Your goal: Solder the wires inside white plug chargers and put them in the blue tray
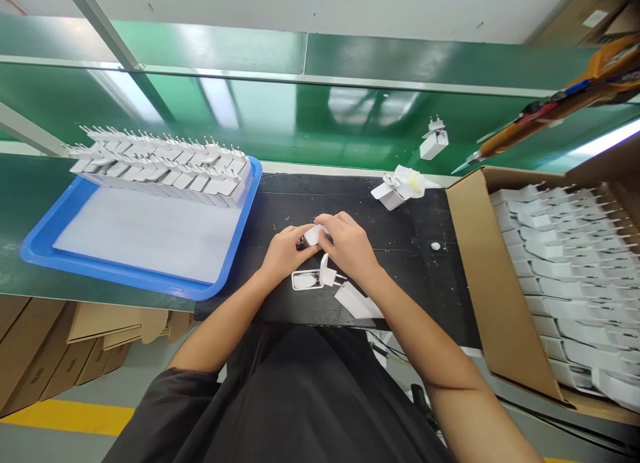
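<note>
My left hand (286, 253) and my right hand (351, 244) meet over the black work mat (265, 309). Between their fingers is a small white charger housing (314, 235), gripped from both sides and partly covered by the fingertips. Just below it on the mat lies an opened charger shell (306, 280) with its inside showing. A white plug piece with two pins (329, 274) rests against that shell's right end. Under my right wrist is a flat white casing part (355, 301), partly hidden by the forearm.
To the left, a blue tray (125, 279) carries rows of upright white plug chargers (165, 169). At right stands a cardboard box (500, 276) filled with similar chargers. More white chargers (391, 192) sit at the back, near an orange-handled tool (545, 116) and a small white bit (435, 246).
</note>
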The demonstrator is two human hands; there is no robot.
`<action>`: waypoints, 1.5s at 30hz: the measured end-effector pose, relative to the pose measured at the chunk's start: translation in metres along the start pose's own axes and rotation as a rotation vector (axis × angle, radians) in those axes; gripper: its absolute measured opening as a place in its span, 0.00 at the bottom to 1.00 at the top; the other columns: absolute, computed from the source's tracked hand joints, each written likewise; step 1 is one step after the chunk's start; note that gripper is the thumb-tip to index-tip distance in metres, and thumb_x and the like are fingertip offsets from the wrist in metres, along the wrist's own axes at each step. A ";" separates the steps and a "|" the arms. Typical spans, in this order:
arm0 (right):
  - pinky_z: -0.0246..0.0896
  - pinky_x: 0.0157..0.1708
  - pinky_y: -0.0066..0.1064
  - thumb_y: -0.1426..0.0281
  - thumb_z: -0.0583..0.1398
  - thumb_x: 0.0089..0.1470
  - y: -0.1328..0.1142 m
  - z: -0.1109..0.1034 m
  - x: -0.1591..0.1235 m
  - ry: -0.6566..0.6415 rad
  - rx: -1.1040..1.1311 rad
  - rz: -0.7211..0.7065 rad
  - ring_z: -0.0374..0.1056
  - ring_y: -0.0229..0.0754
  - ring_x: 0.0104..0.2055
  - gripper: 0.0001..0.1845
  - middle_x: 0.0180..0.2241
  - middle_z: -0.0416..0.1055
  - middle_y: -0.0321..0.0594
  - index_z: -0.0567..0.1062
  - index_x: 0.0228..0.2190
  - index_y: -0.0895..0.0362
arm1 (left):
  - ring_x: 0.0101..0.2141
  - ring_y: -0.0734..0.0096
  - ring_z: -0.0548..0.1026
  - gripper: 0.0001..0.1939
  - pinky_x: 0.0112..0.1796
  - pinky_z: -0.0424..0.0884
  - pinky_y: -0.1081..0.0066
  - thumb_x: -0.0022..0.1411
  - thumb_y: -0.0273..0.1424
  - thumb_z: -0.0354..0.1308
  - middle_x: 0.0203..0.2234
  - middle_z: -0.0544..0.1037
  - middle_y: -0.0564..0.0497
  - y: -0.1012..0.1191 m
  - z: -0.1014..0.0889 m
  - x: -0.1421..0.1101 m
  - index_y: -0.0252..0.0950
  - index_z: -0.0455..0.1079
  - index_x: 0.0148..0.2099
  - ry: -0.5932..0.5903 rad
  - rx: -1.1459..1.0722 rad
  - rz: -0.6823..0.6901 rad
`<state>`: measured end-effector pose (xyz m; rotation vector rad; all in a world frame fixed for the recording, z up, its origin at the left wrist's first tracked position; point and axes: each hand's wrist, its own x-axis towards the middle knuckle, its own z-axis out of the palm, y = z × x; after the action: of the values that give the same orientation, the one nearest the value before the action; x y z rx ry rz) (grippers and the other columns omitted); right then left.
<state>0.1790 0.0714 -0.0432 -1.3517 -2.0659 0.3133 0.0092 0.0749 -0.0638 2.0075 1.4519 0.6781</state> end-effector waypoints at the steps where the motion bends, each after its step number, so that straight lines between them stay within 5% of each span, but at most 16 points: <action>1: 0.68 0.42 0.40 0.75 0.54 0.59 0.000 0.000 0.000 0.004 0.011 0.008 0.70 0.47 0.41 0.13 0.39 0.79 0.41 0.76 0.41 0.52 | 0.34 0.68 0.79 0.22 0.42 0.74 0.69 0.59 0.35 0.67 0.35 0.81 0.51 0.000 0.000 0.000 0.40 0.75 0.56 -0.001 0.000 0.000; 11: 0.70 0.40 0.34 0.65 0.57 0.61 0.011 -0.001 -0.008 0.118 0.306 0.240 0.72 0.40 0.37 0.11 0.44 0.79 0.38 0.75 0.43 0.51 | 0.32 0.70 0.78 0.23 0.39 0.74 0.71 0.58 0.38 0.68 0.37 0.81 0.51 -0.007 0.004 -0.001 0.40 0.75 0.55 0.009 -0.031 0.028; 17: 0.68 0.51 0.40 0.64 0.57 0.61 0.015 -0.008 -0.007 -0.002 0.398 0.122 0.71 0.45 0.53 0.12 0.51 0.77 0.39 0.75 0.46 0.49 | 0.32 0.71 0.77 0.20 0.38 0.74 0.73 0.58 0.37 0.68 0.35 0.80 0.51 -0.005 0.003 -0.002 0.40 0.76 0.52 0.020 -0.018 0.028; 21: 0.67 0.56 0.42 0.70 0.61 0.53 0.013 -0.011 -0.009 -0.118 0.435 0.120 0.70 0.48 0.57 0.26 0.56 0.72 0.43 0.66 0.54 0.50 | 0.33 0.70 0.76 0.18 0.37 0.73 0.73 0.58 0.33 0.67 0.33 0.79 0.52 -0.004 0.002 -0.002 0.40 0.76 0.52 0.017 0.017 0.029; 26: 0.66 0.57 0.42 0.75 0.59 0.52 0.008 -0.009 -0.012 -0.118 0.495 0.164 0.69 0.47 0.59 0.32 0.58 0.70 0.43 0.61 0.58 0.48 | 0.33 0.71 0.76 0.15 0.38 0.74 0.73 0.59 0.32 0.66 0.34 0.79 0.52 -0.003 0.002 -0.004 0.40 0.76 0.50 0.031 0.008 0.041; 38: 0.69 0.57 0.45 0.67 0.65 0.55 -0.002 -0.010 -0.018 0.025 0.590 0.144 0.71 0.46 0.57 0.36 0.55 0.72 0.41 0.56 0.60 0.43 | 0.42 0.67 0.80 0.18 0.45 0.77 0.69 0.66 0.40 0.61 0.41 0.83 0.49 0.006 -0.001 -0.013 0.43 0.74 0.56 0.187 0.104 0.214; 45: 0.69 0.57 0.47 0.70 0.65 0.55 -0.002 -0.008 -0.017 0.035 0.605 0.117 0.71 0.46 0.57 0.37 0.55 0.71 0.40 0.55 0.60 0.42 | 0.39 0.69 0.80 0.19 0.42 0.77 0.72 0.63 0.33 0.64 0.39 0.83 0.50 0.007 0.000 -0.011 0.41 0.73 0.56 0.286 0.050 0.358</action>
<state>0.1871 0.0537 -0.0423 -1.0859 -1.6661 0.8778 0.0108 0.0625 -0.0603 2.3100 1.2787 1.1282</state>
